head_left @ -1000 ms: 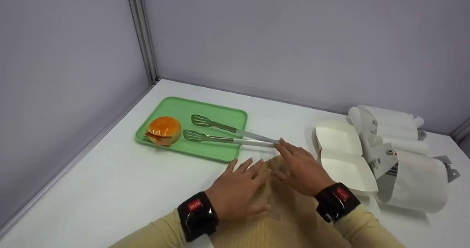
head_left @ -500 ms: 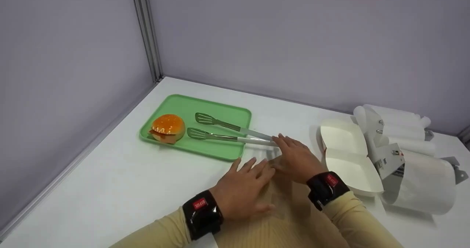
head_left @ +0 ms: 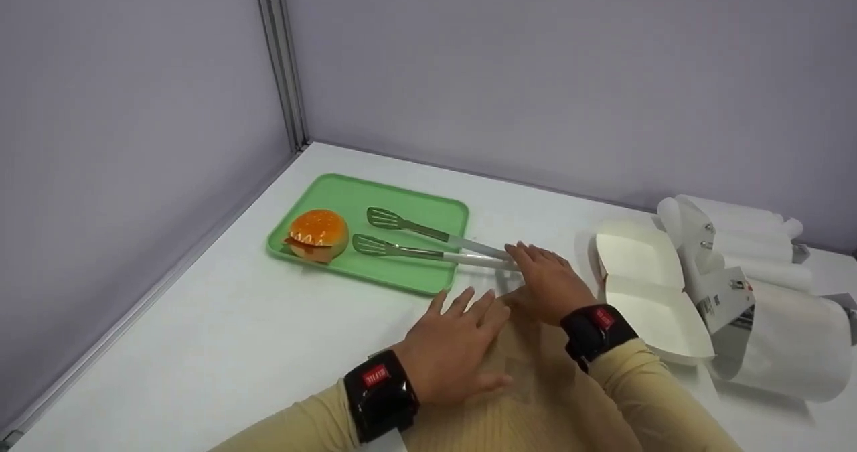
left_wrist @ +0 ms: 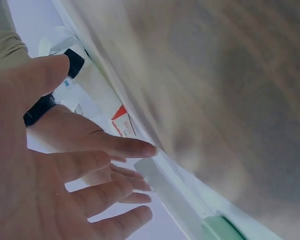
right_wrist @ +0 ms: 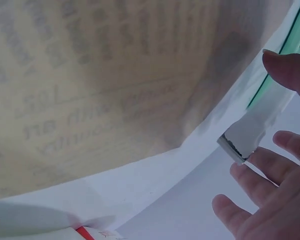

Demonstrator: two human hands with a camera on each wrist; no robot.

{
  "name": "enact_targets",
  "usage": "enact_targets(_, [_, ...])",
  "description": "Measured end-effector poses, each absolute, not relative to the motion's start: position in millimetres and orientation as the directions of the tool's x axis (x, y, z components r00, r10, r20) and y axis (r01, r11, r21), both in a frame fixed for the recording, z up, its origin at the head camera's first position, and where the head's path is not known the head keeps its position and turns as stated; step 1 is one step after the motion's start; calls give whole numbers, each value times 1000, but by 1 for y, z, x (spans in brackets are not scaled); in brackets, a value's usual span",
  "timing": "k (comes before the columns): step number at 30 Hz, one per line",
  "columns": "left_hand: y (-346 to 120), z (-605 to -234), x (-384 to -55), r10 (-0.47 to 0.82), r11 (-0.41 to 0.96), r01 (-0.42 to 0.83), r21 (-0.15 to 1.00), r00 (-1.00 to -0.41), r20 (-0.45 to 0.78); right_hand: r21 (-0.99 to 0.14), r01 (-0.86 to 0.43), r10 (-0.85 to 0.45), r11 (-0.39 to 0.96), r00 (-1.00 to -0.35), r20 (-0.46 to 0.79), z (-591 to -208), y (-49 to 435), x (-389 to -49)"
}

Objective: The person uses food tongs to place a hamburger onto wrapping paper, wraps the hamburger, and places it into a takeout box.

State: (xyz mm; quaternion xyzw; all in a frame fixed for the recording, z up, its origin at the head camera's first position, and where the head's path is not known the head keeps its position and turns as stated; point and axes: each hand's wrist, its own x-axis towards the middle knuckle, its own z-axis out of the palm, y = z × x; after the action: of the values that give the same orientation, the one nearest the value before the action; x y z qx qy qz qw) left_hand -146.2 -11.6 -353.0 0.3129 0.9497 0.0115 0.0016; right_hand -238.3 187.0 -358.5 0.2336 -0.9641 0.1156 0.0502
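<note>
The counter [head_left: 227, 318] here is plain white, with a green tray [head_left: 351, 197] lying flat towards its far side. Nearer the person there's a stretch of brown paper [head_left: 502, 415], and to the right of that a white box [head_left: 639, 261] lies open, both halves facing up. Just beside it sit some white rolls [head_left: 797, 341]; I can't quite make out what they are.

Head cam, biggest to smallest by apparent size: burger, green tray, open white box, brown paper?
1. Green tray
2. Open white box
3. Burger

Unranked: brown paper. The left hand covers part of it, and the frame's bottom edge cuts it off.
</note>
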Motion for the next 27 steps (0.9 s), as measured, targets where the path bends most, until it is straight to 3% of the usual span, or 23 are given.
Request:
enact_targets(7, [-14,-354,-148,562,827,561,-37,-827,-2,-221,-465,-440,857,-885,153,-363,185,-251])
enact_targets(15, [-13,-353,-149,520,854,520,8,-854,-6,-210,-486,-453,848,-871,189,-368,179,-260])
enact_targets(21, [-14,-354,-152,489,872,489,-26,-872,-13,-170,-507,-458,845,-850,261,-373,173,-266])
enact_targets(27, [-18,-355,-152,466,884,467,-38,-885,-19,-172,-494,-446,853,-858,254,-375,164,-269])
